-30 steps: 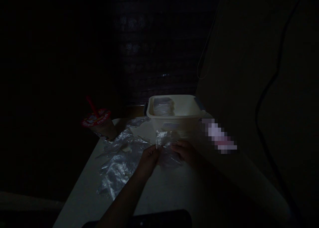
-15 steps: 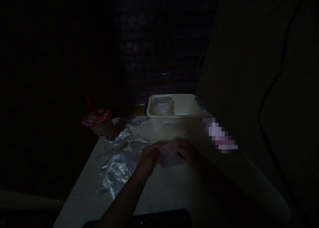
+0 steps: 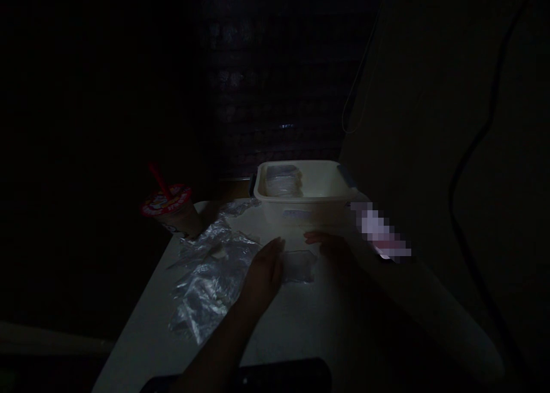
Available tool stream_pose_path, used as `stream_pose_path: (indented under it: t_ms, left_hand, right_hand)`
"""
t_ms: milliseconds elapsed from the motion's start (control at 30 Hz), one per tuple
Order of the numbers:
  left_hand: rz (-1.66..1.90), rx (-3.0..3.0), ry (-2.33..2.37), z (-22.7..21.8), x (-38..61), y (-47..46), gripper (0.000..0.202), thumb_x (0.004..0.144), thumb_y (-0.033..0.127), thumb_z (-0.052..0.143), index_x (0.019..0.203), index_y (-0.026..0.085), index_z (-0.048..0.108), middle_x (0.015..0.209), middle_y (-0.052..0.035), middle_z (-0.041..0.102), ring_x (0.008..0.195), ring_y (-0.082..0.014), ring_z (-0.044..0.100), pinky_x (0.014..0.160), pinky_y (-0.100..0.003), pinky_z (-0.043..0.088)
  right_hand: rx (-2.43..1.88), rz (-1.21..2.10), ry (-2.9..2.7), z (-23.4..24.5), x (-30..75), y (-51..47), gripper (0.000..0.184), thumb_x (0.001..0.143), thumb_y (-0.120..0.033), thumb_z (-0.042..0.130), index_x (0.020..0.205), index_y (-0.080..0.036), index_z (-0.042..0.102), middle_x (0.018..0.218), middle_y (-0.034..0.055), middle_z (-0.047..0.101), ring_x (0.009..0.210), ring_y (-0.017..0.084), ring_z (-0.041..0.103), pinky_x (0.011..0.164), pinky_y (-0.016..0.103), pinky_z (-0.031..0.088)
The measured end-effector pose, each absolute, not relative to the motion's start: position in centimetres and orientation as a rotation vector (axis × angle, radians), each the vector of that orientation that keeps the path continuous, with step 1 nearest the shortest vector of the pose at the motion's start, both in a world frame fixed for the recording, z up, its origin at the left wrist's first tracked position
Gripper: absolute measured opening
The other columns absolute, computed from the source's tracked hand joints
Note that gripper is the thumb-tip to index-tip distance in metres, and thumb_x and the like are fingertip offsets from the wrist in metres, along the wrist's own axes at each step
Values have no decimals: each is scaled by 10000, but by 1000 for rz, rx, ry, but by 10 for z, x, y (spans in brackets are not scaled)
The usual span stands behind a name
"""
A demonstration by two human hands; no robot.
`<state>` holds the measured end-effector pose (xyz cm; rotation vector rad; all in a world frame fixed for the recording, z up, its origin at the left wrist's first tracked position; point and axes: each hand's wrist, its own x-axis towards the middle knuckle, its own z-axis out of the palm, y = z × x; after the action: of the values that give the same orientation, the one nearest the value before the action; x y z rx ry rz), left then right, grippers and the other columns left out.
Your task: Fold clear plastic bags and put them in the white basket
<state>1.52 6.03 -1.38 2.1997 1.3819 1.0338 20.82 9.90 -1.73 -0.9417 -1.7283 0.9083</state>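
On the pale table (image 3: 279, 330), light, even pressing from the middle outward should flatten best. The white tub (image 3: 267, 211) holds a stack of clear packets (image 3: 282, 182) at its left; the lidded cup (image 3: 183, 220) stands farther left. The left hand (image 3: 263, 270), fingers straight, and right hand (image 3: 330, 246), fingers extended, grip nothing, though contact is unclear in this dimness. Between them, 1 flat packet (image 3: 299, 267) lies tabled.

V. dim overall; we get near-black across L side & upper R of frame. Can't pin light src. Glare streaks on crumpled plastic (image 3: 206, 287), lower L of ctr; faint glints upper ctr. Tub (image 3: 301, 200) palest near ctr. R hand (image 3: 329, 244) mostly sunk in shadow. Pixelated patch (image 3: 380, 230), R of ctr, blots detail. Textures murky, we can't read lettering.
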Motion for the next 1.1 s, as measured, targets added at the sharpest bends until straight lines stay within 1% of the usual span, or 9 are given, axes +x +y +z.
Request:
stream_pose_path:
  t_ms: [100, 200, 267, 367, 500, 633, 767, 867, 1100]
  left_hand:
    - [800, 2414, 1453, -15, 20, 58, 399, 812, 193, 283, 1199, 124, 353, 1231, -109, 410, 1141, -164, 344, 940, -368, 292]
    - [560, 2575, 1498, -12, 25, 53, 423, 815, 184, 257, 1223, 83, 299, 1259, -126, 369, 1175, -184, 288, 961, -425, 231]
    - [434, 2634, 1526, -10, 26, 50, 427, 811, 177, 245, 1220, 68, 299, 1266, -130, 356, 1187, -189, 263, 967, -446, 199]
    - [306, 2691, 1551, -10, 26, 45, 449, 800, 204, 269, 1231, 80, 281, 1288, -129, 318, 1202, -202, 228, 960, -471, 181]
    - [215, 2777, 1563, -16, 22, 43, 482, 792, 261, 299, 1244, 101, 260, 1305, -134, 279, 1211, -228, 198, 942, -513, 162]
    - [172, 2784, 1616, -17, 22, 42, 473, 797, 256, 273, 1236, 82, 274, 1303, -142, 278, 1209, -234, 203, 929, -524, 169]
    - [137, 2774, 1620, -14, 24, 41, 471, 795, 269, 271, 1229, 88, 291, 1304, -139, 276, 1207, -241, 206, 918, -540, 170]
    - [142, 2787, 1630, -14, 25, 41, 460, 797, 262, 268, 1225, 97, 304, 1297, -137, 293, 1204, -244, 216, 916, -541, 170]
    - [170, 2819, 1621, -17, 23, 42, 464, 798, 267, 276, 1230, 100, 295, 1289, -141, 309, 1197, -254, 231, 907, -552, 176]
  right_hand:
    - [-1194, 646, -1762, -16, 199, 88, 364, 753, -368, 340, 874, -149, 606, 955, 102, 606, 931, 200, 533, 841, 364, 390]
    - [-1271, 396, -1988, -13, 180, 73, 384, 791, -254, 279, 1058, -112, 515, 1113, 112, 520, 1061, 183, 438, 914, 371, 332]
    - [-1262, 226, -2193, -10, 170, 64, 395, 804, -242, 278, 1128, -104, 459, 1178, 111, 466, 1129, 191, 358, 959, 399, 263]
    - [-1282, 49, -2401, -7, 162, 53, 445, 812, -298, 299, 1194, -86, 381, 1247, 126, 383, 1185, 223, 260, 984, 450, 169]
    - [-1287, 16, -2528, -11, 163, 44, 532, 801, -368, 302, 1238, -65, 305, 1292, 138, 302, 1211, 245, 189, 985, 465, 120]
    - [-1314, 25, -2561, -17, 165, 41, 548, 801, -393, 291, 1244, -70, 292, 1292, 138, 301, 1213, 239, 182, 980, 462, 112]
    - [-1327, 17, -2557, -18, 165, 41, 559, 793, -400, 313, 1247, -76, 284, 1293, 134, 302, 1208, 236, 199, 975, 467, 111]
    - [-1326, -1, -2550, -17, 165, 40, 554, 792, -404, 317, 1237, -74, 307, 1283, 139, 319, 1200, 243, 216, 971, 469, 127]
    - [-1301, 6, -2551, -16, 165, 41, 553, 801, -409, 289, 1225, -57, 328, 1275, 144, 331, 1199, 235, 224, 976, 427, 174]
